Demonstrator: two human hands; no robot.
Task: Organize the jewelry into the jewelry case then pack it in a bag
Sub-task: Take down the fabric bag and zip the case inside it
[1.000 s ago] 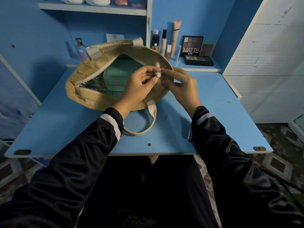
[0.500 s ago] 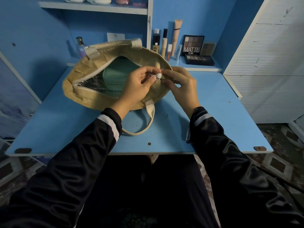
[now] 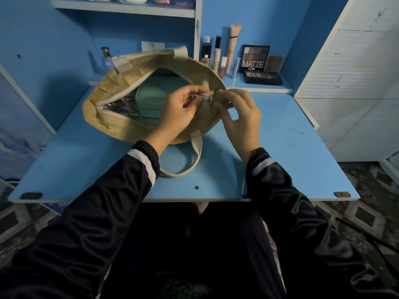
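Note:
A tan woven bag [image 3: 112, 126] lies on the blue table [image 3: 291, 160] with its mouth open and its silver lining showing. The closed mint-green jewelry case [image 3: 155, 98] sits inside it. My left hand [image 3: 179, 113] pinches the metal zipper pull [image 3: 204, 97] at the right end of the bag's opening. Just right of it, my right hand [image 3: 239, 119] pinches the bag's edge beside the zipper.
One bag handle [image 3: 194, 156] loops on the table toward me. On the back ledge stand cosmetic tubes [image 3: 234, 46], a small bottle [image 3: 106, 60] and a MATTE eyeshadow palette [image 3: 254, 59]. A white cabinet [image 3: 356, 83] borders the table's right side.
My left hand has shifted its pinch onto the zipper pull, which now sticks out leftward. My right hand has slid slightly right along the bag's edge.

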